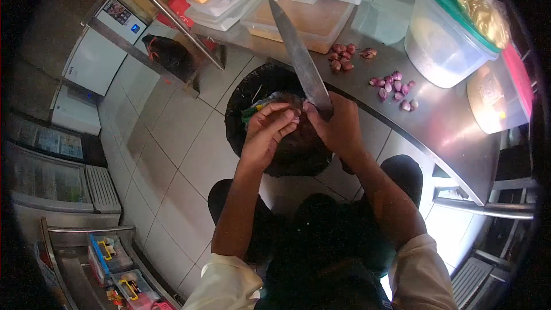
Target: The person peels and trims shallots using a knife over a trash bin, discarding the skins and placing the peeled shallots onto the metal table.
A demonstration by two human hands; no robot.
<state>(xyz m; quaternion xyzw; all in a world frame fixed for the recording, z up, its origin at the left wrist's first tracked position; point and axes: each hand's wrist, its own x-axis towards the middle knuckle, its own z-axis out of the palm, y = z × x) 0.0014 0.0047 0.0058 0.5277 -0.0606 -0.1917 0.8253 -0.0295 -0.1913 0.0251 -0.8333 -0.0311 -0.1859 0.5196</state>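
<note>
My right hand (338, 126) is wrapped round the base of a large knife (301, 54), whose blade points up and away to the left. Close beside it, my left hand (268, 132) pinches a small pinkish shallot (296, 116), partly hidden by the fingers. Both hands are over a bin lined with a black bag (241, 92). On the steel table lie peeled purple shallots (388, 86) in a loose group, with brownish unpeeled shallots (342, 57) just behind them.
The steel table (447, 138) curves round the bin's right side. It bears a flat lidded container (313, 23), a tub with a green lid (439, 40) and a pink-lidded tub (496, 95). A dark bag (169, 54) hangs at the left above the tiled floor (178, 138).
</note>
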